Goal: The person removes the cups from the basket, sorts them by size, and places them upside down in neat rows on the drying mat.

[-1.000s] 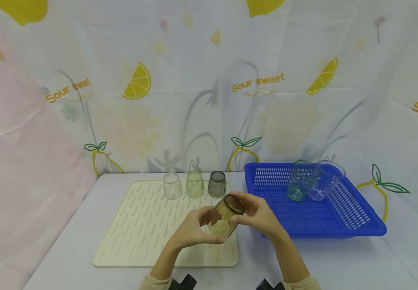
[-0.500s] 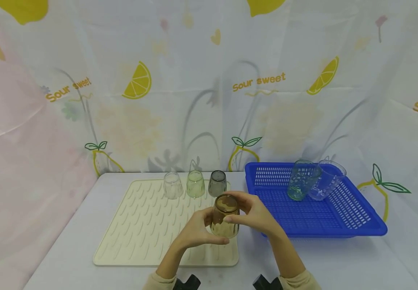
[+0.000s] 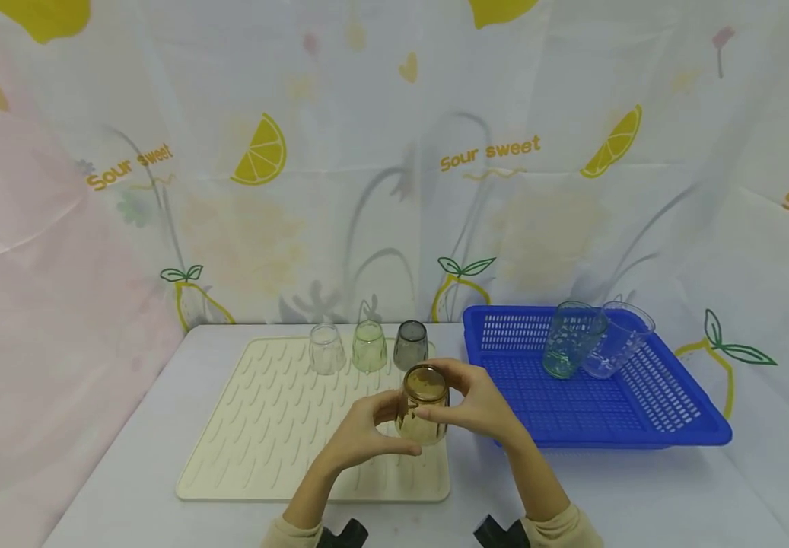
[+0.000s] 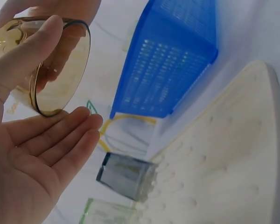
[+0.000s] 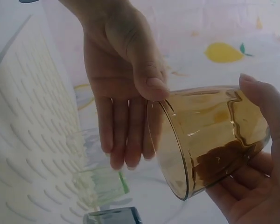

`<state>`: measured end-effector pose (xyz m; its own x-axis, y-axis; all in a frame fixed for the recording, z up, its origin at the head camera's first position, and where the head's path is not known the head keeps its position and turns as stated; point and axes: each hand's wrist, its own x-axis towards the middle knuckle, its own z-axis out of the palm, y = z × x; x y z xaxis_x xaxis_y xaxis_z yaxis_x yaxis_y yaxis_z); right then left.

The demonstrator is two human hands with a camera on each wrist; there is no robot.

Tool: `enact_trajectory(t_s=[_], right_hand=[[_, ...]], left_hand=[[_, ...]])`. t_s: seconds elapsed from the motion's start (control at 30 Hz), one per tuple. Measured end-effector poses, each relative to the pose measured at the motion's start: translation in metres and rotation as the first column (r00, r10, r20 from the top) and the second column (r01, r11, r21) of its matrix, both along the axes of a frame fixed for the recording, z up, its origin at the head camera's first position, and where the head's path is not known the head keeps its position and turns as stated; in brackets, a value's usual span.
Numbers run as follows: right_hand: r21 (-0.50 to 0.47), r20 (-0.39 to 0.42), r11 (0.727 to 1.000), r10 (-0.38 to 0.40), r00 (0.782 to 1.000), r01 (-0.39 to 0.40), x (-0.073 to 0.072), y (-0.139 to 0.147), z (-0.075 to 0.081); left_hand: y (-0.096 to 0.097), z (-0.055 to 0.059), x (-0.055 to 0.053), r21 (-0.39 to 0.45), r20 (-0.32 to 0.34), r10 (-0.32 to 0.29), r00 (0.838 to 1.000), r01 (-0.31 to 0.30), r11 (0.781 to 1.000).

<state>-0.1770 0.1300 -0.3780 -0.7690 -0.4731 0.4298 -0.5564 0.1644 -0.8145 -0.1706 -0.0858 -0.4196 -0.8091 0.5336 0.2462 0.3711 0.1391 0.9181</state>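
My right hand (image 3: pixel 479 399) grips an amber drinking glass (image 3: pixel 425 387) by its sides, thumb in front and fingers behind. The glass is upside down, its thick brown base on top, held above the near right part of a cream drying mat (image 3: pixel 264 441). At its left is my left hand (image 3: pixel 360 435), with straight fingers. In the right wrist view the left thumb lies right at the rim of the amber glass (image 5: pixel 210 140). Behind, a clear glass (image 3: pixel 326 352), a pale green glass (image 3: pixel 370 348) and a grey glass (image 3: pixel 411 348) stand upside down in a row on the mat.
A blue plastic basket (image 3: pixel 613 438) stands to the right of the mat. In its back part are a green-tinted tumbler (image 3: pixel 561 346) and a clear tumbler (image 3: pixel 623 342), both leaning. A printed cloth (image 3: pixel 339 228) hangs behind the table.
The amber glass has turned from a tilt to nearly upright, base up, and shifted slightly left. The right hand moved left with it; the left hand's fingers stay beside the glass.
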Motion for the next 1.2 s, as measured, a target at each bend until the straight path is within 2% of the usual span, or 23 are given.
enact_trajectory(t_s=[0.13, 0.23, 0.3, 0.4, 0.47, 0.6, 0.77, 0.9, 0.97, 1.03, 1.2], right_hand=[[-0.003, 0.007, 1.0, -0.03, 1.0, 0.03, -0.001, -0.001, 0.0], [-0.003, 0.016, 0.999, -0.048, 0.999, 0.048, -0.003, -0.002, -0.001], [0.001, 0.027, 0.998, -0.058, 0.998, 0.058, -0.005, -0.003, -0.001], [0.006, 0.047, 0.997, -0.072, 0.996, 0.071, -0.007, -0.005, -0.003], [0.01, 0.053, 0.997, -0.081, 0.995, 0.081, -0.009, -0.007, -0.004], [0.015, 0.05, 0.996, -0.089, 0.995, 0.089, -0.013, -0.01, -0.009], [0.016, 0.053, 0.997, -0.08, 0.995, 0.079, -0.017, -0.016, -0.011], [0.02, 0.074, 0.997, -0.074, 0.994, 0.073, -0.02, -0.02, -0.011], [0.016, 0.079, 0.998, -0.066, 0.995, 0.065, -0.022, -0.022, -0.012], [0.009, 0.078, 0.998, -0.056, 0.995, 0.055, -0.024, -0.023, -0.013], [-0.004, 0.066, 0.999, -0.039, 0.997, 0.04, -0.027, -0.027, -0.015]], left_hand=[[-0.016, -0.008, 0.006, -0.03, 0.002, 0.078, 0.997, -0.078, 0.996], [-0.03, -0.016, 0.014, -0.053, 0.0, 0.152, 0.988, -0.152, 0.987], [-0.041, -0.02, 0.019, -0.069, -0.005, 0.21, 0.978, -0.21, 0.975], [-0.058, -0.029, 0.026, -0.103, -0.017, 0.323, 0.946, -0.323, 0.941], [-0.07, -0.034, 0.032, -0.121, -0.041, 0.402, 0.915, -0.404, 0.907], [-0.095, -0.04, 0.042, -0.17, -0.128, 0.536, 0.835, -0.551, 0.817], [-0.124, -0.042, 0.053, -0.225, -0.262, 0.628, 0.733, -0.679, 0.699], [-0.146, -0.043, 0.06, -0.257, -0.309, 0.681, 0.664, -0.748, 0.612], [-0.156, -0.043, 0.064, -0.295, -0.303, 0.705, 0.641, -0.767, 0.57], [-0.166, -0.043, 0.067, -0.344, -0.285, 0.725, 0.626, -0.773, 0.532], [-0.188, -0.045, 0.07, -0.502, -0.188, 0.771, 0.608, -0.734, 0.457]])
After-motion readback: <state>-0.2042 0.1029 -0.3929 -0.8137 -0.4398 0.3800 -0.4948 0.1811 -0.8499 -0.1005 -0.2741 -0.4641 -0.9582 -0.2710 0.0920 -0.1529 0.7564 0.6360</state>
